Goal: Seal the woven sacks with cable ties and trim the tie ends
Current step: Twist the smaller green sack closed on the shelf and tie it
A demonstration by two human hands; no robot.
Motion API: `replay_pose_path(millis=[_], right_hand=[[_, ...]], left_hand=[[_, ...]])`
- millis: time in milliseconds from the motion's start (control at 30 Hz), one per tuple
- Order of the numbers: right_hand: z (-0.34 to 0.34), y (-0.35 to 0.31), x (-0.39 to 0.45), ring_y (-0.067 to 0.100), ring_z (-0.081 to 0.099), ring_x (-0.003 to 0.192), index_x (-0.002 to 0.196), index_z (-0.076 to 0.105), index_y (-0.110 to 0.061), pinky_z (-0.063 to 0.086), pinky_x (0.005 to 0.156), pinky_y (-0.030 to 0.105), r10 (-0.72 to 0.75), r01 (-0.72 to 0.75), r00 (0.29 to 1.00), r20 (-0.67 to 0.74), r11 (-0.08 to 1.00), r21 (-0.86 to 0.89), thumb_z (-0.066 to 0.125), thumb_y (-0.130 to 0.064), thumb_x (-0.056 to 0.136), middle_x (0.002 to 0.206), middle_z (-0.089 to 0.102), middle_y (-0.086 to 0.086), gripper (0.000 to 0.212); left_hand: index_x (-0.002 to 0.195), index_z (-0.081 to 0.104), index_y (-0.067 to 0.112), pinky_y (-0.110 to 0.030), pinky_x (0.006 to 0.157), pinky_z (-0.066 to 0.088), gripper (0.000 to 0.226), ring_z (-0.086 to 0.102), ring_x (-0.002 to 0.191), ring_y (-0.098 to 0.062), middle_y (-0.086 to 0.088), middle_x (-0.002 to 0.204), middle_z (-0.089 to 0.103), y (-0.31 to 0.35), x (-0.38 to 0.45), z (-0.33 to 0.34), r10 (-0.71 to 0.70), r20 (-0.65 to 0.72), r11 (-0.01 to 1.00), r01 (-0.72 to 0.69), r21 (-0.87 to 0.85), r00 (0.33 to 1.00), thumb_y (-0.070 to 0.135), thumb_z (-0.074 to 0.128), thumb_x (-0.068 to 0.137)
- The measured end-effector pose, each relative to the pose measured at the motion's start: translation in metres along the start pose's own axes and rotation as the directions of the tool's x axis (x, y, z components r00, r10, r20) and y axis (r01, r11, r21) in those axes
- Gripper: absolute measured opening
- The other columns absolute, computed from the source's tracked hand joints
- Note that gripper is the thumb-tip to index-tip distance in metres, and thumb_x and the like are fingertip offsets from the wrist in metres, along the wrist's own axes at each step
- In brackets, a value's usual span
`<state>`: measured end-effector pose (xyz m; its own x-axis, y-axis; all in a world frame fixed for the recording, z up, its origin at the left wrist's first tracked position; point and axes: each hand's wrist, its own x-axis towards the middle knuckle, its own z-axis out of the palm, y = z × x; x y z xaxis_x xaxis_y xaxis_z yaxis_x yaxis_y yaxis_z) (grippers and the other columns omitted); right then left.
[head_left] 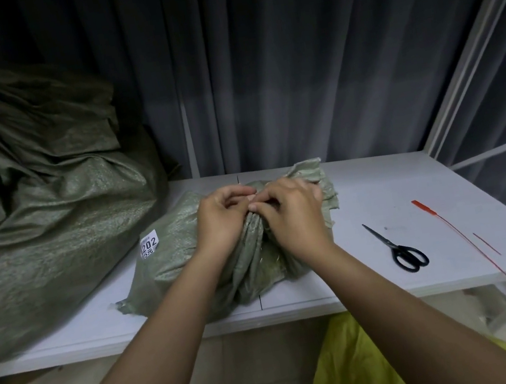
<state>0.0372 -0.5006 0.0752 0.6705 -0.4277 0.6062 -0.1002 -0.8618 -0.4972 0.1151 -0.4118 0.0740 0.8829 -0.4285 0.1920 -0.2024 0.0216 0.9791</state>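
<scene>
Woven green sack (pixel 168 256) neck bunched, left hand (pixel 221 222) and right hand (pixel 289 216) gripping; contents hidden

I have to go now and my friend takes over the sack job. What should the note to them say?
Left hand and right hand: both grip the bunched neck of the small green sack on the table.
Scissors lie right of the sack; the red cable tie and a short red offcut lie beyond them.
Done: neck gathered. No tie shows on this sack.
Left: fetch the tie, cinch it round the neck, trim the end.
Big green sacks are piled at the left.
</scene>
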Motion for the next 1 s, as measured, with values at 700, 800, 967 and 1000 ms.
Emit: replay_pose_path(millis=[700, 800, 967, 1000], right_hand=[[0.008, -0.018, -0.004, 0.015, 0.068, 0.082, 0.09, 0.071, -0.028, 0.052, 0.087, 0.038, 0.302, -0.353, 0.935, 0.183, 0.804, 0.479, 0.075, -0.022, 0.078, 0.077, 0.073, -0.005, 0.014], [0.004, -0.02, -0.004, 0.014, 0.07, 0.074, 0.091, 0.062, -0.024, 0.055, 0.078, 0.032, 0.381, -0.461, 0.887, 0.262, 0.687, 0.561, 0.079, -0.016, 0.075, 0.072, 0.073, 0.002, 0.025], [0.001, -0.025, -0.008, 0.008, 0.069, 0.074, 0.078, 0.073, -0.018, 0.057, 0.077, 0.026, 0.386, -0.455, 0.889, 0.248, 0.676, 0.579, 0.076, -0.012, 0.077, 0.076, 0.073, -0.002, 0.007], [0.001, -0.025, -0.009, 0.007, 0.069, 0.075, 0.078, 0.074, -0.02, 0.056, 0.079, 0.025, 0.388, -0.452, 0.89, 0.241, 0.677, 0.58, 0.075, -0.012, 0.078, 0.077, 0.073, -0.003, 0.008]], left_hand=[[0.08, 0.067, 0.02, -0.017, 0.075, 0.051, 0.017, 0.067, 0.072, -0.004, 0.002, 0.08, 0.071, -0.013, -0.012, -0.02, -0.066, -0.029, 0.99, 0.062, -0.125, 0.997, 0.003, 0.066, 0.084], [0.08, 0.069, 0.019, -0.012, 0.073, 0.05, 0.016, 0.065, 0.071, 0.002, 0.005, 0.082, 0.07, -0.013, -0.013, -0.021, -0.03, -0.043, 0.995, 0.026, -0.097, 0.999, 0.004, 0.066, 0.084], [0.089, 0.071, 0.016, -0.022, 0.083, 0.052, 0.01, 0.067, 0.084, -0.01, -0.001, 0.088, 0.072, -0.012, -0.016, -0.022, -0.026, -0.04, 0.998, 0.023, -0.057, 0.999, 0.008, 0.067, 0.084], [0.091, 0.072, 0.014, -0.023, 0.084, 0.053, 0.01, 0.068, 0.086, -0.012, -0.002, 0.089, 0.072, -0.011, -0.017, -0.021, -0.026, -0.038, 0.998, 0.024, -0.051, 0.999, 0.009, 0.067, 0.084]])
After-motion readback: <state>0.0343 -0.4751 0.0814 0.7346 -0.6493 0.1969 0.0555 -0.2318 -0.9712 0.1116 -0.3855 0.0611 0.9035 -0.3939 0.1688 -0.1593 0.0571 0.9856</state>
